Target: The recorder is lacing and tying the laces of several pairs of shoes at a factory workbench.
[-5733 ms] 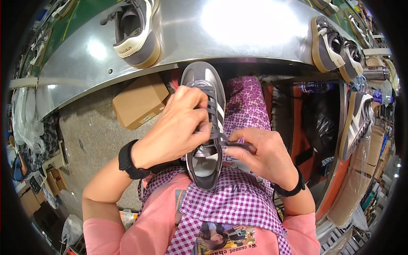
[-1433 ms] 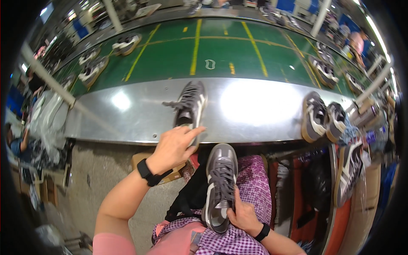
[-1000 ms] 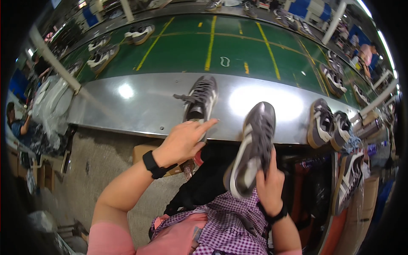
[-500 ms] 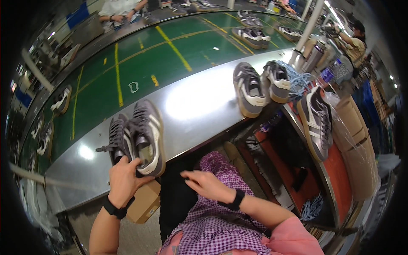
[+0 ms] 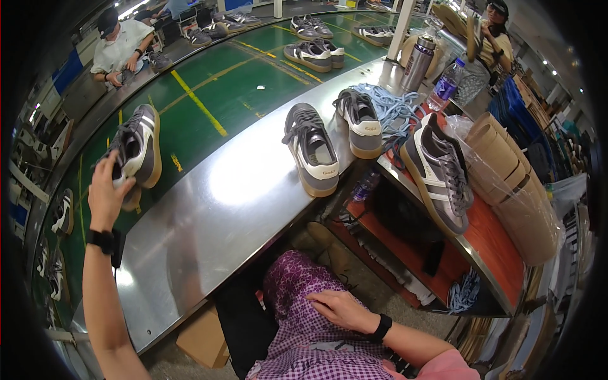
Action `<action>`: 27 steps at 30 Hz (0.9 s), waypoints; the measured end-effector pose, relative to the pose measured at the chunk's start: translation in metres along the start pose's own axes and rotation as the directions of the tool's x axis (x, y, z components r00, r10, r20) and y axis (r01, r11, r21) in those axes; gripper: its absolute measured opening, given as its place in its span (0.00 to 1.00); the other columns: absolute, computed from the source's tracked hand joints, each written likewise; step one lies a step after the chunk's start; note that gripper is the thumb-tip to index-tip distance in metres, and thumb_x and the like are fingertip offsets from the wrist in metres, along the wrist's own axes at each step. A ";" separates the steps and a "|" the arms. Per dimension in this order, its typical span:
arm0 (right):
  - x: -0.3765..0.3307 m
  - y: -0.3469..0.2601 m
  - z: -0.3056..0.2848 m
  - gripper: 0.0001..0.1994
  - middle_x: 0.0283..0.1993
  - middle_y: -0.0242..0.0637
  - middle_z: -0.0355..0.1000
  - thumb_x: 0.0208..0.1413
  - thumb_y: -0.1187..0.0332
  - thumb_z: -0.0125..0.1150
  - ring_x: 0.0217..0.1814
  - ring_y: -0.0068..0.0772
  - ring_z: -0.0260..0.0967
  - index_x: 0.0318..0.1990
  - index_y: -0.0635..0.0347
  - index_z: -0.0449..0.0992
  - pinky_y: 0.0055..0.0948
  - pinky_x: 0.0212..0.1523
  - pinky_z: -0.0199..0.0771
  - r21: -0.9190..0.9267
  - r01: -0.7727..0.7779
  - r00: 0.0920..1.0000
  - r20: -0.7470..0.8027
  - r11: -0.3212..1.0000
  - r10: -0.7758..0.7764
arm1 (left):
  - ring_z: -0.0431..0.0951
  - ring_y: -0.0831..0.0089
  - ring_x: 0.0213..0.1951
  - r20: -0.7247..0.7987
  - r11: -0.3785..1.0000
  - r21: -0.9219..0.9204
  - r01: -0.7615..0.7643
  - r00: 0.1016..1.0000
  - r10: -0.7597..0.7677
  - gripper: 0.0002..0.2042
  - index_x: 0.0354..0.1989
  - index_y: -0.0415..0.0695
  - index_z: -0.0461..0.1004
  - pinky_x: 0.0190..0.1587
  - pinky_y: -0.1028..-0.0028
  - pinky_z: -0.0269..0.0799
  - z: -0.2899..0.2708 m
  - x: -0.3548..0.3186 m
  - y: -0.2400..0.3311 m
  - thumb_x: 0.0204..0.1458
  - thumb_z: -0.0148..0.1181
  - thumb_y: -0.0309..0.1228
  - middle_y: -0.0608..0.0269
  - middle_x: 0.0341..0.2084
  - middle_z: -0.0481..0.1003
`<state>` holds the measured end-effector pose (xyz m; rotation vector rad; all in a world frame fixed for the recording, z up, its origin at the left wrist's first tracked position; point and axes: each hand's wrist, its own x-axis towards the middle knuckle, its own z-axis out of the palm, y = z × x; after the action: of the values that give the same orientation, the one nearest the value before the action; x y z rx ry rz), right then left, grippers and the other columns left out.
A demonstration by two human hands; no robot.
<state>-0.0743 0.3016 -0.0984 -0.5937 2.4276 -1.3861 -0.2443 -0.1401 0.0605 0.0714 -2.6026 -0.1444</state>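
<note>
My left hand [image 5: 106,193] reaches out over the green conveyor belt [image 5: 196,120], its fingers and thumb closed at the heel end of a pair of grey-and-white sneakers [image 5: 149,142]. One shoe shows clearly; the hand partly hides the other. Whether their soles touch the belt I cannot tell. My right hand [image 5: 345,311] lies over the purple checked apron on my lap, fingers stretched out, holding nothing. On the metal worktop stand a laced sneaker [image 5: 309,149] and another sneaker [image 5: 362,126] beside it. A further sneaker [image 5: 437,177] leans at the orange-red shelf.
Light-blue laces [image 5: 383,104], a steel flask [image 5: 418,63] and a plastic bottle [image 5: 445,87] crowd the worktop's right end. Brown rolled sheets [image 5: 506,158] stand beyond the shelf. More sneakers [image 5: 315,54] sit along the belt. A co-worker [image 5: 123,47] sits across it.
My left hand has carried the pair of sneakers from the metal worktop forward and left, over the green belt. The view has shifted. My right hand still hovers or rests near my lap.
</note>
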 end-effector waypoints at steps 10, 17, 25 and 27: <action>0.119 -0.020 -0.171 0.13 0.44 0.47 0.68 0.52 0.73 0.59 0.47 0.50 0.68 0.47 0.63 0.73 0.39 0.49 0.68 -0.420 0.009 0.720 -0.627 0.908 -0.297 | 0.70 0.50 0.53 0.257 0.842 -0.528 -0.111 0.924 0.282 0.24 0.48 0.41 0.73 0.55 0.61 0.66 0.024 -0.143 0.130 0.39 0.69 0.27 0.49 0.50 0.70; 0.161 -0.066 -0.119 0.12 0.43 0.46 0.67 0.52 0.75 0.58 0.46 0.49 0.67 0.45 0.63 0.74 0.37 0.47 0.67 -0.441 0.327 0.774 -0.383 0.836 -0.505 | 0.65 0.48 0.57 0.246 0.948 -0.168 0.270 0.943 -0.225 0.26 0.52 0.42 0.70 0.59 0.59 0.61 -0.003 -0.262 0.039 0.40 0.67 0.26 0.48 0.54 0.66; 0.168 -0.083 0.018 0.11 0.43 0.46 0.69 0.48 0.78 0.60 0.44 0.46 0.68 0.41 0.64 0.76 0.37 0.44 0.70 -0.301 0.524 0.844 0.060 0.797 -0.533 | 0.58 0.45 0.63 0.052 0.819 0.200 0.538 0.829 -0.557 0.25 0.58 0.41 0.64 0.62 0.54 0.55 -0.044 -0.340 -0.091 0.54 0.58 0.39 0.42 0.60 0.60; 0.175 -0.094 0.057 0.11 0.43 0.45 0.69 0.48 0.78 0.60 0.44 0.46 0.68 0.41 0.64 0.76 0.37 0.44 0.70 -0.225 0.578 0.816 0.151 0.785 -0.558 | 0.57 0.46 0.64 0.045 0.798 0.242 0.552 0.815 -0.578 0.25 0.59 0.42 0.63 0.63 0.53 0.53 -0.044 -0.357 -0.094 0.55 0.55 0.41 0.42 0.60 0.60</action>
<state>-0.1831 0.1313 -0.0527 -1.5257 2.4900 -1.1899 0.0871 -0.2092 -0.0933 0.9584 -2.6199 -0.0725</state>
